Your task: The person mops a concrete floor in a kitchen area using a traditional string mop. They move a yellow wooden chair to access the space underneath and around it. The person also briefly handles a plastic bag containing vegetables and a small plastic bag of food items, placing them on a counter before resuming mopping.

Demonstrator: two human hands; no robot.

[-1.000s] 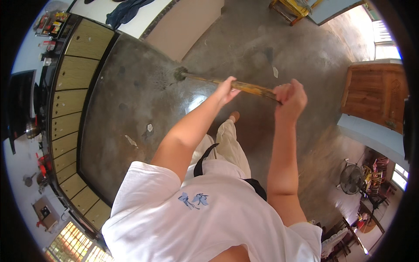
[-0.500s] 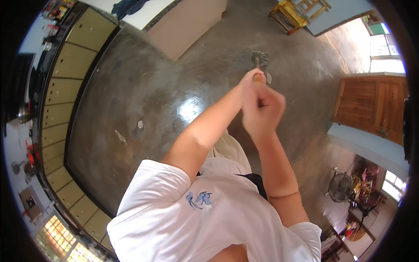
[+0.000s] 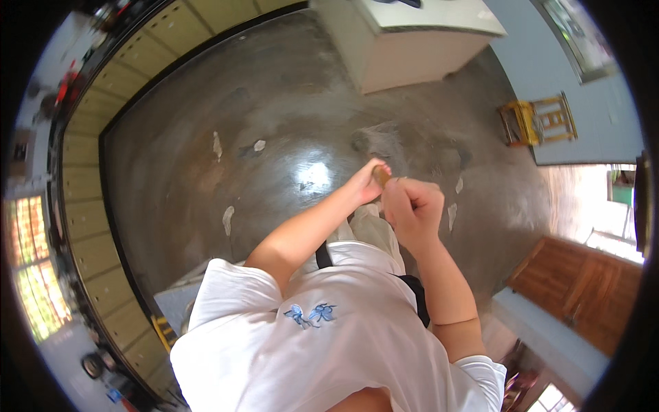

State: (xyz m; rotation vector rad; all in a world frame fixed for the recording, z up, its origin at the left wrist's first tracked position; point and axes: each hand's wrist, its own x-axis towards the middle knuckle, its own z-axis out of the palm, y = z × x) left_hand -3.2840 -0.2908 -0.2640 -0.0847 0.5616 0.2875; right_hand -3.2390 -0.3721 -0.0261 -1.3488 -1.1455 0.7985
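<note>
My left hand (image 3: 369,181) is wrapped round the light wooden handle (image 3: 382,176) of a mop in front of my body. Close beside it on the right, my right hand (image 3: 414,210) is closed round the end of the same handle in a fist. Beyond my hands the grey mop head (image 3: 377,140) rests on the floor, its strands smeared by motion. Both forearms reach forward from white short sleeves. Most of the shaft is hidden behind my hands.
The brown-grey floor (image 3: 185,172) is shiny, with several pale patches. A white-topped counter block (image 3: 412,58) stands ahead. To the right are a yellow wooden chair (image 3: 534,122) against the wall and a wooden cabinet (image 3: 570,288). Cream cupboards (image 3: 86,206) run along the left.
My view has turned left, so the counter block and chair sit farther right. My hands and the mop head are nearer my body, and both hands still grip the handle.
</note>
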